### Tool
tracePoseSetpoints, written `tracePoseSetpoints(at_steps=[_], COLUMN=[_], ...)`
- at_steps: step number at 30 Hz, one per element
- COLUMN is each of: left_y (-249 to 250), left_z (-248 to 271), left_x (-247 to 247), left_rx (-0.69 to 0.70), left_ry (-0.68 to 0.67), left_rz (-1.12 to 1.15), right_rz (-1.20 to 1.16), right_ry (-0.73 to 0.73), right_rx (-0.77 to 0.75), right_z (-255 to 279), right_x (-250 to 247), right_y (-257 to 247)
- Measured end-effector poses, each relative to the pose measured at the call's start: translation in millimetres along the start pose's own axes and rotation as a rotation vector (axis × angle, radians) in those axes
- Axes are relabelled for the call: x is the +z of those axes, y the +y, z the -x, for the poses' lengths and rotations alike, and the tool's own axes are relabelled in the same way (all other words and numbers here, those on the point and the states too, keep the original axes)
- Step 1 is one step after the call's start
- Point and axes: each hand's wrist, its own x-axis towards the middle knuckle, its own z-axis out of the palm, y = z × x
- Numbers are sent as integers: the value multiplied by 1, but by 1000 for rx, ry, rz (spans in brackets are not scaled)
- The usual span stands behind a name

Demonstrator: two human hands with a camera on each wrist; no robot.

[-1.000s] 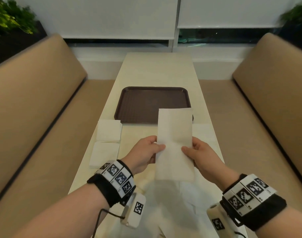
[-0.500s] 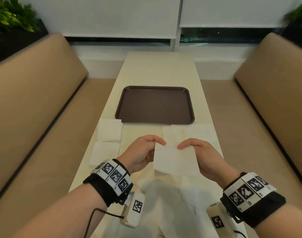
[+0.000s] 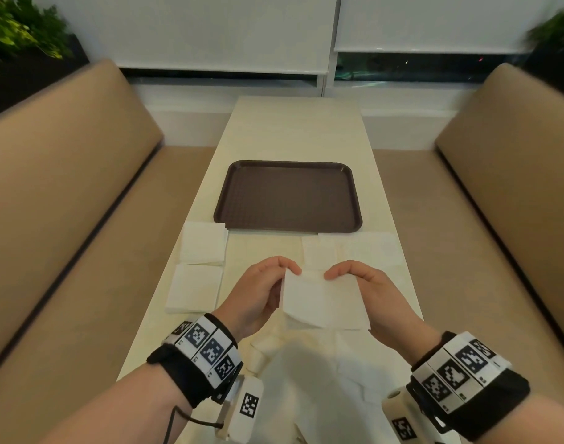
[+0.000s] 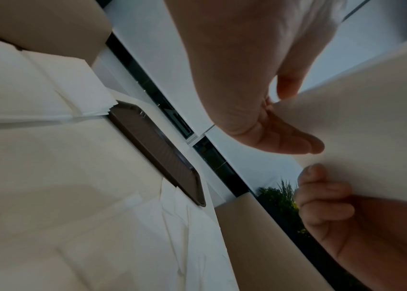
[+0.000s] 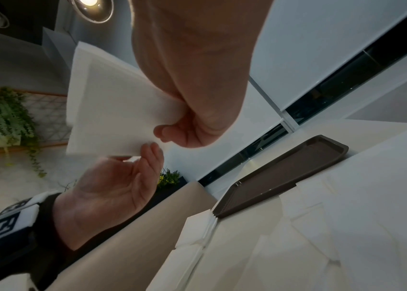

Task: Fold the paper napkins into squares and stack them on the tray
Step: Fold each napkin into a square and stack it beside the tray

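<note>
The two tan benches (image 3: 66, 187) are flanking the long pale counter (image 3: 296, 129). The brown tray (image 3: 288, 197) is lying flat on the counter, holding nothing. Two stacks of folded napkins (image 3: 199, 267) are sitting on the counter just left of the tray's near corner, and loose unfolded napkins (image 3: 354, 251) are lying to its near right. The napkin (image 3: 325, 299) being folded is hanging above the counter between both hands. The left hand (image 3: 261, 293) is pinching its upper left corner, thumb against fingers. The right hand (image 3: 367, 290) is pinching its upper right edge, its grip likewise closed on the paper.
</note>
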Motion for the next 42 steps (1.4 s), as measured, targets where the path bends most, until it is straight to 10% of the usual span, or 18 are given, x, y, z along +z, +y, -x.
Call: tracePoseSetpoints(at_steps=[12,20,27,35,42], left_y=[-21,-33,-36,-38,-49], left_z=[14,19,14,13,-1], left_x=[-13,-11,-23,-39,-131], left_rx=[93,155,209,64,30], left_ry=[2,-15,181,61,436], left_rz=[-372,-585,-659,-424,-585], right_rz=[34,974,948,898,839], right_ry=[-57,-182,-218,-228,-155], right_rx=[-63,-139,-120,-103,49], right_z=[7,3,-1,-9,1], right_x=[-4,24,24,18,1], right_y=[13,11,13,6,37])
